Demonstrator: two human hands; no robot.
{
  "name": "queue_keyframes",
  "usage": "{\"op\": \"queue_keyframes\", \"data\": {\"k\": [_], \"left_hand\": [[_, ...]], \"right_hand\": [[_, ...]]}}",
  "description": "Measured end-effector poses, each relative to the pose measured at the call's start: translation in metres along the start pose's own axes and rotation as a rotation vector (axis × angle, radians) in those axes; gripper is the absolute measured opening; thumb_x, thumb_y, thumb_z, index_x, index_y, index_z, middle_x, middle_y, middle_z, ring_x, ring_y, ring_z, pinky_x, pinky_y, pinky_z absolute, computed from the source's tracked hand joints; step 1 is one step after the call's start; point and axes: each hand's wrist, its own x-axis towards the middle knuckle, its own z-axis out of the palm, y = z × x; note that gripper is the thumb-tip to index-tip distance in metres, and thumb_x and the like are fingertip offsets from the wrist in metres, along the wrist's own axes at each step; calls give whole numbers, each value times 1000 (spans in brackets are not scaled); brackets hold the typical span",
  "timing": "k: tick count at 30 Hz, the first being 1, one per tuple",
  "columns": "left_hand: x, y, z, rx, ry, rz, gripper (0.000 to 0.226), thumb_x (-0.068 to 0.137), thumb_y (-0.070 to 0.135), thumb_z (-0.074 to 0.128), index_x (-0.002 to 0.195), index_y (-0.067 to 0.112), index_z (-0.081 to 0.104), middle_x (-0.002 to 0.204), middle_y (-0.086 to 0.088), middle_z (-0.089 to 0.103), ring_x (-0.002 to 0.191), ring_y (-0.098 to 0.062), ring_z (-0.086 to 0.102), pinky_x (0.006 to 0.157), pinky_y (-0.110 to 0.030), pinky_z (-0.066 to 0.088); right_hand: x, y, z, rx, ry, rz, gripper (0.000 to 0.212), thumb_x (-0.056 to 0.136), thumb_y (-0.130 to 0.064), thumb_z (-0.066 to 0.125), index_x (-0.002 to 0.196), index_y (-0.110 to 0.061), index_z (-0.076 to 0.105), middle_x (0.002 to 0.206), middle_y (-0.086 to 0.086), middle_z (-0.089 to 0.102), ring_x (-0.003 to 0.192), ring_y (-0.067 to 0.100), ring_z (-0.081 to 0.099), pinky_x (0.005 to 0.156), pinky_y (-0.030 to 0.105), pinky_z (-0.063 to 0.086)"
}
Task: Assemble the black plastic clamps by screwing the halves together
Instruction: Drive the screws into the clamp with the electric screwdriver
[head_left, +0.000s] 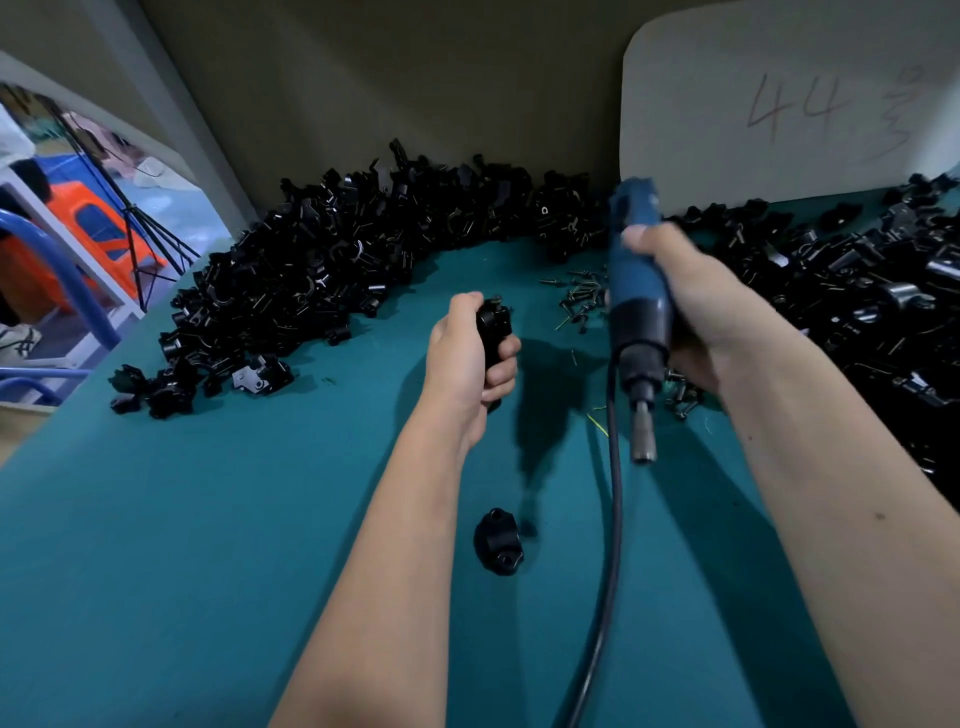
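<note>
- Gripping the clamp (492, 332) upright, your left hand (467, 358) has a screw head showing at its top.
- Your right hand (691, 301) wraps the blue electric screwdriver (636, 312), bit pointing down, well apart from the clamp.
- Line the bit straight over the screw before triggering.
- A loose clamp half (497, 541) lies nearer you, between your forearms.

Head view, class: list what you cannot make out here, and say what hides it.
- Clamp in the left hand: the curled fingers cover most of it, so whether its halves are joined is hidden.
- Driver in the right hand: the bit at its tip is too small to see.
- Cable: cut off by the bottom edge.
- Screws: too small to count.
</note>
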Motion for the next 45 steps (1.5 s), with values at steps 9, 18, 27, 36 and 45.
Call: {"op": "queue_keyframes", "data": {"k": [9, 18, 27, 36, 45], "left_hand": [[3, -6, -3, 390, -35, 139, 19, 93, 36, 49, 84, 20, 45, 62, -5, 53, 41, -14, 26, 39, -18, 20], [11, -9, -1, 683, -193, 115, 23, 84, 40, 52, 77, 21, 41, 55, 4, 42, 39, -11, 27, 37, -19, 21], [8, -7, 2, 865, -239, 169, 38, 80, 39, 51, 86, 2, 47, 65, 0, 49, 47, -11, 33, 44, -26, 25], [5, -5, 5, 923, -240, 207, 43, 78, 40, 49, 86, -2, 48, 73, -4, 54, 59, -15, 39, 54, -32, 31], [4, -5, 4, 908, -240, 229, 23, 79, 39, 51, 77, 17, 49, 66, 1, 49, 55, -13, 37, 53, -30, 30]], "right_hand": [[-1, -12, -5, 822, 110, -114, 25, 95, -27, 73, 95, -14, 51, 70, 0, 58, 56, 13, 54, 59, 26, 50], [-9, -28, -6, 743, 261, -420, 28, 97, -26, 66, 99, -15, 41, 65, 1, 49, 51, 16, 44, 52, 27, 41], [-15, -23, 0, 734, 238, -421, 27, 98, -21, 61, 81, -19, 40, 62, 0, 44, 49, 15, 39, 51, 26, 37], [-18, -23, 0, 721, 234, -441, 23, 96, -13, 52, 78, -17, 39, 63, 0, 40, 50, 15, 36, 51, 27, 36], [-17, -20, 3, 709, 229, -461, 23, 94, -12, 54, 77, -17, 39, 63, 0, 40, 50, 15, 37, 51, 27, 37]]}}
